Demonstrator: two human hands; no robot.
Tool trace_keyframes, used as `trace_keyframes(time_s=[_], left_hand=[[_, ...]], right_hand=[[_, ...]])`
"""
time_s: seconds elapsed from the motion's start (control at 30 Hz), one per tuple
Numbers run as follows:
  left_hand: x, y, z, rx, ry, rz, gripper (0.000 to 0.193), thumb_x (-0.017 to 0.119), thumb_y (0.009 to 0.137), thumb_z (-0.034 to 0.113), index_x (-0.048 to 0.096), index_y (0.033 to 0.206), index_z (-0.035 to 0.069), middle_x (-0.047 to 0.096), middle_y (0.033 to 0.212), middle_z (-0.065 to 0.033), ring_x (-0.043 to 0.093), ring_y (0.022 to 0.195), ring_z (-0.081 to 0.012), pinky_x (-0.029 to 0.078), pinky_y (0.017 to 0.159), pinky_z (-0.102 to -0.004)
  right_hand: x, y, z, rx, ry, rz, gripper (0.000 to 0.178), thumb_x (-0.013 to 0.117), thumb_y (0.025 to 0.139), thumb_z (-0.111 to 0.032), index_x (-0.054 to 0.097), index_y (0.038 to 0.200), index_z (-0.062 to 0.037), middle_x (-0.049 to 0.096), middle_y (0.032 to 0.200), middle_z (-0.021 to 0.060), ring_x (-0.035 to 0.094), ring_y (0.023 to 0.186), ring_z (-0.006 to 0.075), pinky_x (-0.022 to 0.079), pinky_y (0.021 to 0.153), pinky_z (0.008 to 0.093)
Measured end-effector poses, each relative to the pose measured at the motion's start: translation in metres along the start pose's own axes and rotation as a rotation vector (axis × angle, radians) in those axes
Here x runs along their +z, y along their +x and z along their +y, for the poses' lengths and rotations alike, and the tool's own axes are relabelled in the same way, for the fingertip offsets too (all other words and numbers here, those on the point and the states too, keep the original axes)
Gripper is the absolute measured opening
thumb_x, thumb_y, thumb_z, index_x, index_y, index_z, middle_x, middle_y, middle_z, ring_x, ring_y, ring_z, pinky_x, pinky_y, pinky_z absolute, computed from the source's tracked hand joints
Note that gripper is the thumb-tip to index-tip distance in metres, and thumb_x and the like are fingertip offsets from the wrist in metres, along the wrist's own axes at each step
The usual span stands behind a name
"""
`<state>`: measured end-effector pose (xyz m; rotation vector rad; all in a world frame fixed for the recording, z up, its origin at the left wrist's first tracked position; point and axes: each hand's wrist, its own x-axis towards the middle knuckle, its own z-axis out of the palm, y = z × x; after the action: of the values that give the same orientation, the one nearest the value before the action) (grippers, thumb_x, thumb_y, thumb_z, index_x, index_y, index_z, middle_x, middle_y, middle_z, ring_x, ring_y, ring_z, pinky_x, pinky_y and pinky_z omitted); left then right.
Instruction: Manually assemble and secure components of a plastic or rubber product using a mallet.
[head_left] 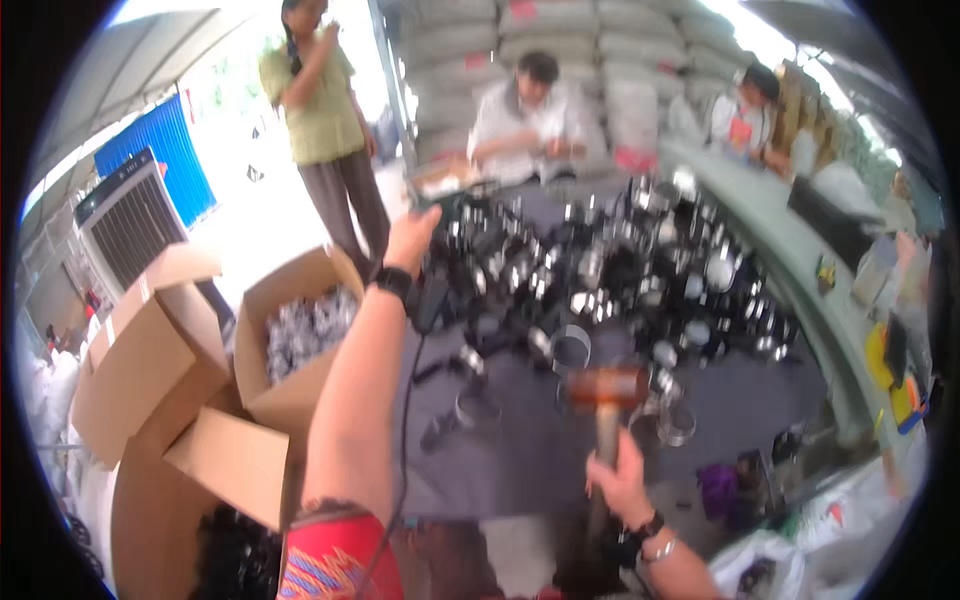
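My right hand (624, 478) is closed round the wooden handle of a mallet (608, 388), whose reddish-brown head points away from me over the near part of the dark table (520, 455). My left arm stretches far forward along the table's left side. There my left hand (410, 242) is at the edge of a heap of black and shiny metal ring-shaped parts (600, 260), and its fingers are too blurred to read. A dark object with a cable (430, 305) is beside my left wrist. Several loose metal rings (677, 424) lie near the mallet head.
Open cardboard boxes (190, 370) stand at the left, one holding grey parts (305, 330). A person in white (530, 120) sits across the table, and another (325, 110) stands at the far left. A purple item (718, 492) lies near the right front edge.
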<state>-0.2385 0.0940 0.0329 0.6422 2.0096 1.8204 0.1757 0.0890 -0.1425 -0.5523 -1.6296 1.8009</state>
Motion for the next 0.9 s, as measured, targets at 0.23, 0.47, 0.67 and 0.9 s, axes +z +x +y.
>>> trace_keyframes(time_s=[0.23,0.47,0.67,0.9], left_hand=[[-0.053,-0.079,-0.086,0.382,0.597,-0.149,0.026,0.065,0.084,0.022,0.070,0.096,0.000,0.068,0.081,-0.0117,0.064,0.075,-0.0194,0.049,0.070,-0.0323],[-0.057,-0.086,-0.137,0.447,1.017,-0.228,0.031,0.062,0.080,0.032,0.064,0.089,0.003,0.066,0.089,-0.0219,0.062,0.092,-0.0404,0.049,0.080,-0.0484],[-0.043,-0.078,-0.147,0.222,1.355,-0.408,0.035,0.070,0.074,0.034,0.071,0.098,0.009,0.068,0.101,-0.0165,0.064,0.099,-0.0336,0.051,0.087,-0.0413],[-0.055,-0.060,-0.166,0.235,0.892,-0.143,0.020,0.059,0.076,0.013,0.064,0.092,0.004,0.067,0.091,-0.0225,0.063,0.091,-0.0404,0.050,0.080,-0.0474]], right_hand=[[0.002,0.018,0.001,-0.085,-0.025,0.010,0.061,0.055,0.082,0.001,0.035,0.139,-0.0017,0.056,0.077,0.0028,0.055,0.056,0.0096,0.048,0.050,0.0247],[-0.001,0.007,-0.003,-0.105,-0.007,0.008,0.055,0.058,0.083,-0.002,0.039,0.134,-0.0014,0.055,0.082,0.0032,0.055,0.061,0.0092,0.050,0.052,0.0256],[-0.001,-0.001,0.002,-0.080,-0.010,-0.009,0.062,0.061,0.083,-0.003,0.034,0.139,-0.0014,0.056,0.086,0.0048,0.057,0.061,0.0109,0.050,0.054,0.0267],[0.000,0.002,-0.004,-0.084,-0.022,-0.015,0.058,0.061,0.083,-0.005,0.037,0.136,-0.0005,0.057,0.087,0.0059,0.057,0.062,0.0114,0.050,0.054,0.0270]])
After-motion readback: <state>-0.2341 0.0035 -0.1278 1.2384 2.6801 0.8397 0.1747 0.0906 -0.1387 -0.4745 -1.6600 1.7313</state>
